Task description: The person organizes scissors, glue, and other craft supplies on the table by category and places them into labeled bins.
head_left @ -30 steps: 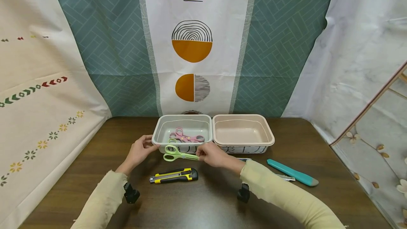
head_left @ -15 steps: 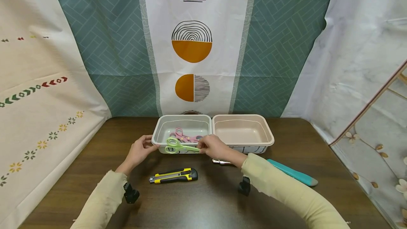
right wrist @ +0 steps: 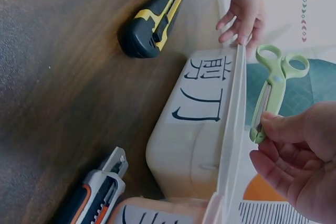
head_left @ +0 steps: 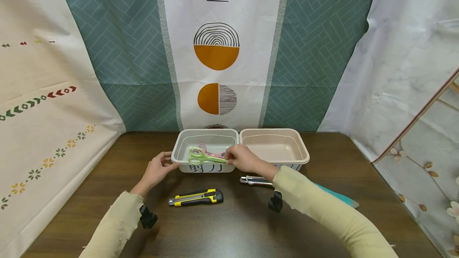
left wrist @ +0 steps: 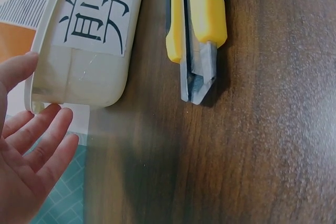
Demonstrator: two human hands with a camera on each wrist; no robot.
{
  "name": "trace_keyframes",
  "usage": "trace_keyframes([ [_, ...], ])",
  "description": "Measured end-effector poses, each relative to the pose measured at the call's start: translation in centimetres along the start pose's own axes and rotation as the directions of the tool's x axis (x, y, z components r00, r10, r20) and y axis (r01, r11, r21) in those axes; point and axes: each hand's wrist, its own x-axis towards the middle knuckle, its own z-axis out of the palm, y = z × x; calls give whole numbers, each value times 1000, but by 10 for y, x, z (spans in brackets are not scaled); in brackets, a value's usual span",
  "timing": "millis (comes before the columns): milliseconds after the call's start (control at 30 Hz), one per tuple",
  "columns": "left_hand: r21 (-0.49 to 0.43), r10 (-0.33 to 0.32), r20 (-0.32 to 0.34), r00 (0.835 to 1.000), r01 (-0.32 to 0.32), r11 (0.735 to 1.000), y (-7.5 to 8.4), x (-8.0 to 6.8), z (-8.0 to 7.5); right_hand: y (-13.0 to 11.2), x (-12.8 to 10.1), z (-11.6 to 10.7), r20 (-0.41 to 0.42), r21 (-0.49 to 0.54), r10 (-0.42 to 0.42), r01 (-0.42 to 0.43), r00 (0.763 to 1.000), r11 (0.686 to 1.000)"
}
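Note:
In the head view my right hand [head_left: 244, 158] pinches light green scissors [right wrist: 278, 74] by the blade end between thumb and fingers. Their handle loops point left, over the pale grey-white plastic box [head_left: 184, 167]. Pink scissors [head_left: 202, 147] lie inside that box, partly hidden behind the green pair. At the box's left front corner, my left hand [head_left: 157, 170] holds the rim. In the left wrist view its thumb is on the rim [left wrist: 39, 51] and its fingertips [left wrist: 65, 114] are at the end wall below.
A beige-pink box [head_left: 303, 158] stands against the right side of the grey-white one. In front lie a yellow-black utility knife [head_left: 196, 198], a white-and-black cutter [head_left: 255, 180] partly under the right forearm, and a teal-handled tool [head_left: 340, 197].
My right hand has lifted the green scissors from in front of the grey-white box up and back over its front rim. My left hand stays at the corner.

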Motion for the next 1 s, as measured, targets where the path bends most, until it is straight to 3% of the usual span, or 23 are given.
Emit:
trace_keyframes([
  [300,8,-5,5,1000,5,1000,1,0,0,21,7,0,-22,43,-53,54,998,998],
  [567,9,-9,10,1000,9,1000,2,-1,0,12,10,-6,-5,5,35,-35,999,999],
  [1000,7,-24,9,1000,24,1000,4,2,2,27,19,-11,17,4,51,-51,999,999],
])
